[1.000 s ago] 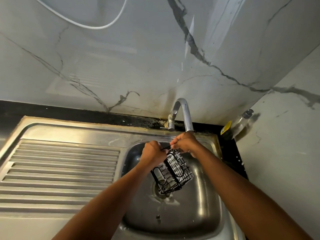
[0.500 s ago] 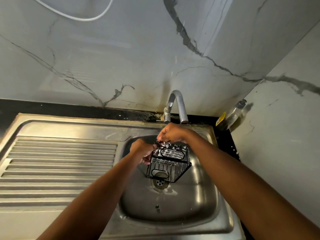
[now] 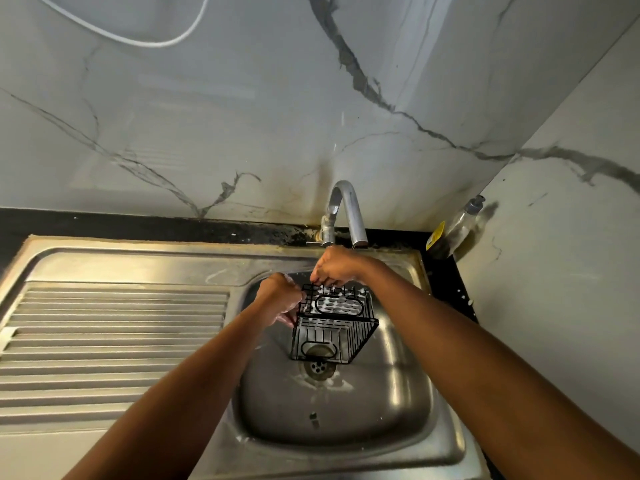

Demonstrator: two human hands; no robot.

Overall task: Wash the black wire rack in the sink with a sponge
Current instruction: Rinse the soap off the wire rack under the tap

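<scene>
The black wire rack point(image 3: 334, 329), a small box-shaped basket, hangs over the steel sink point(image 3: 408, 403) just below the curved tap point(image 3: 348, 216), above the drain point(image 3: 319, 368). My right hand point(image 3: 337, 266) grips its upper back rim from above. My left hand point(image 3: 282, 299) is closed on the rack's left side; whether it holds a sponge I cannot tell. A pale perforated panel shows inside the rack's top. Water and foam lie around the drain.
A ribbed steel draining board point(image 3: 114, 341) lies to the left of the basin. A soap bottle point(image 3: 453, 230) with a yellow label leans in the back right corner. Marble wall rises behind and to the right. A white cable point(image 3: 149, 41) hangs on the wall.
The rack has been turned from tilted on edge to nearly level with its open side facing me. Both hands stayed on it under the tap.
</scene>
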